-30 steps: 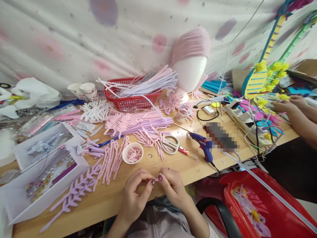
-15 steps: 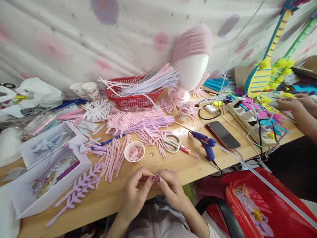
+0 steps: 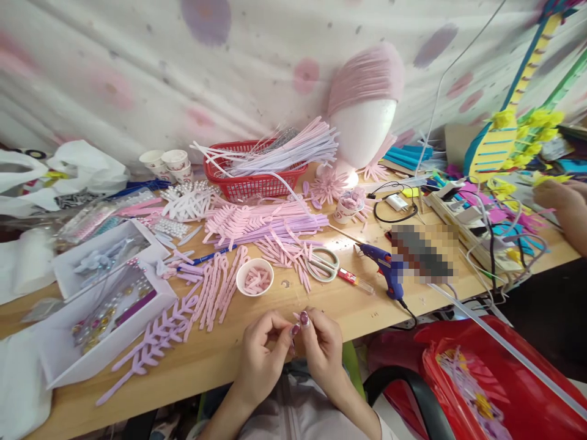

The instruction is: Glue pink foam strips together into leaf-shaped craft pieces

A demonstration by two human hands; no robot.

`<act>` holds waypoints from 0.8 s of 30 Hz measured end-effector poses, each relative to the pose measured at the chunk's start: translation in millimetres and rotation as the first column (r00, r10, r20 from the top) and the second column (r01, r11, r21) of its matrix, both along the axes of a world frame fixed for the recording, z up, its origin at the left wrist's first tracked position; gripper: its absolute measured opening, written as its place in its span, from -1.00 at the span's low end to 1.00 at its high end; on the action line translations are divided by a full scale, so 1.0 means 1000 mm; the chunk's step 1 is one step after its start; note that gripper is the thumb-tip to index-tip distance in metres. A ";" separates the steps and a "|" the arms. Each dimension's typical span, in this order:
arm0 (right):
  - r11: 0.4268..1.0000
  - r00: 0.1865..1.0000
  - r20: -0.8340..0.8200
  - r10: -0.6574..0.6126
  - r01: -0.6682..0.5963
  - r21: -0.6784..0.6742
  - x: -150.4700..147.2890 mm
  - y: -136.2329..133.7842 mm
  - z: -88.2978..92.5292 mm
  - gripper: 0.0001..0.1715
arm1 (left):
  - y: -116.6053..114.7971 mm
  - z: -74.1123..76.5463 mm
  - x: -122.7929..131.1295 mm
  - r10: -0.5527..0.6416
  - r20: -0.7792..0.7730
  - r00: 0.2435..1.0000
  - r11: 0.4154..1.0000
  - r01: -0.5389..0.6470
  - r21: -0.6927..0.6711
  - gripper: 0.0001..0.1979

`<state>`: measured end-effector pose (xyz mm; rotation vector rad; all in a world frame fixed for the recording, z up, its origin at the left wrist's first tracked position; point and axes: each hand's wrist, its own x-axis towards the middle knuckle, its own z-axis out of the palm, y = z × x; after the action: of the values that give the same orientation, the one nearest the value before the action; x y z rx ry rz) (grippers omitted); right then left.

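My left hand (image 3: 266, 342) and my right hand (image 3: 322, 342) meet at the table's front edge, thumbs and forefingers pinched together. Between the fingertips shows the pale tip of a small pink pipe-cleaner piece (image 3: 296, 316); the fingers hide the rest. Just beyond my left hand stands a paper cup (image 3: 255, 294) holding short pink pieces (image 3: 258, 280). Twisted pink pipe-cleaner strands (image 3: 213, 290) and a lilac leafy sprig (image 3: 151, 342) lie to the left. Scissors (image 3: 322, 264) and a blue glue gun (image 3: 384, 267) rest beyond my right hand.
A red basket (image 3: 257, 186) of pipe cleaners and a foam head (image 3: 367, 128) stand at the back. White boxes (image 3: 158, 305) sit left. A power strip (image 3: 468, 229) and a co-worker's hand (image 3: 557, 198) are right, above a red bag (image 3: 518, 366).
The view has shifted slightly, moving the table's things rightward in the picture. My hands stay pinched together, and a pale tip now shows between the fingers.
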<state>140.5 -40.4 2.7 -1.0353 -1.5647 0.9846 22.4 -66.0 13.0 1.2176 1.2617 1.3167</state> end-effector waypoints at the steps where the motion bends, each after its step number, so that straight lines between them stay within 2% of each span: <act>1: 1.000 1.000 -0.007 -0.011 0.011 -0.011 0.000 0.000 -0.001 -0.58 | 0.000 0.001 0.000 0.001 -0.008 1.000 1.000 -0.001 0.013 -0.78; 5: 0.990 0.984 -0.140 -0.108 0.094 -0.106 0.007 0.009 -0.002 -0.58 | -0.002 0.000 -0.004 0.035 0.020 0.999 0.999 -0.034 -0.015 -0.78; 8: 0.984 0.958 -0.238 -0.157 0.131 -0.121 0.017 0.018 -0.001 -0.57 | -0.003 -0.005 -0.008 0.097 0.057 0.994 0.993 -0.092 -0.070 -0.77; 10: 0.989 0.970 -0.227 -0.088 0.058 -0.135 0.022 0.022 0.000 -0.57 | -0.003 -0.006 -0.009 0.115 0.066 0.991 0.991 -0.110 -0.079 -0.78; 14: 0.968 0.976 -0.170 0.135 -0.167 -0.187 0.018 0.017 0.004 -0.64 | -0.001 -0.005 -0.007 0.107 0.058 0.993 0.993 -0.103 -0.064 -0.79; 18: 0.960 0.967 -0.212 0.142 -0.187 -0.209 0.008 0.011 0.007 -0.72 | 0.000 -0.002 -0.007 0.083 -0.014 0.996 0.996 -0.083 -0.027 -0.89; 19: 0.957 0.964 -0.227 0.137 -0.188 -0.219 0.006 0.010 0.007 -0.73 | 0.000 -0.002 -0.008 0.077 -0.043 0.996 0.997 -0.076 0.003 -0.93; 24: 0.937 0.946 -0.288 0.147 -0.227 -0.266 0.005 0.011 0.007 -0.72 | 0.002 0.000 -0.010 0.065 -0.225 0.972 0.975 -0.014 0.220 -0.91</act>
<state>145.3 -29.7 9.8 -0.9180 -1.3373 1.4642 12.1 -64.4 13.1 1.5429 1.3357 1.4008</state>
